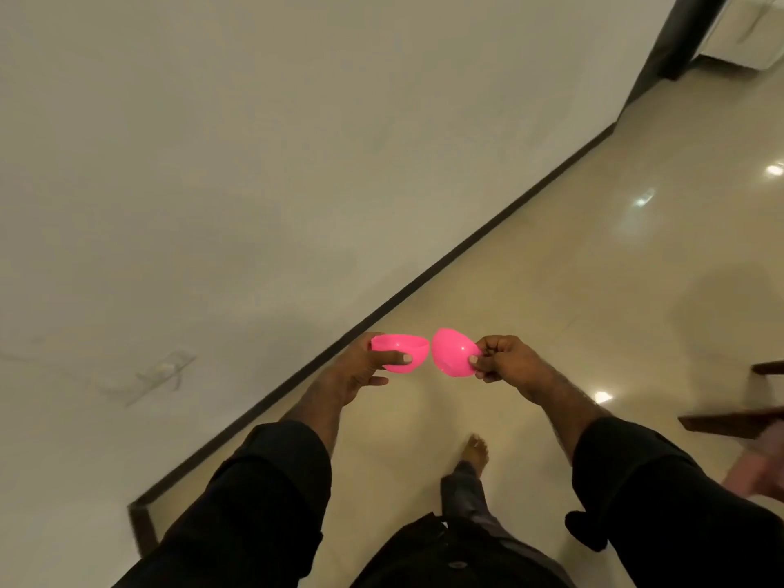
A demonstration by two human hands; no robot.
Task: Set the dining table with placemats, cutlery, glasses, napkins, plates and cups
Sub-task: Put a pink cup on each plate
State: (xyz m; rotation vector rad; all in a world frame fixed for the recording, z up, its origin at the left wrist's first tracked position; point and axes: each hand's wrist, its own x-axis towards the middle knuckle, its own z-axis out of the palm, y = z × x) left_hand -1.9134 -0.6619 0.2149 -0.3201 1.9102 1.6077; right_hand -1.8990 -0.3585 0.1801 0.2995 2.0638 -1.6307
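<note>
Nearest the camera, two black sleeves reach forward, and below them a bare foot stands on the glossy beige floor. Farther out, the left hand holds a pink plastic cup in the air, thumb laid across its side and fingers curled round the far side, so that grip is closed on the cup. Just beside it, the right hand pinches a second pink cup by its edge between thumb and fingers, the cup tilted so its hollow faces the camera. The two cups are almost touching, rim to rim; I cannot tell whether they meet. Both hang above the floor, just beside the dark edge of the pale surface that fills the left of the view. At the right edge, dark wooden chair parts show, blurred.
</note>
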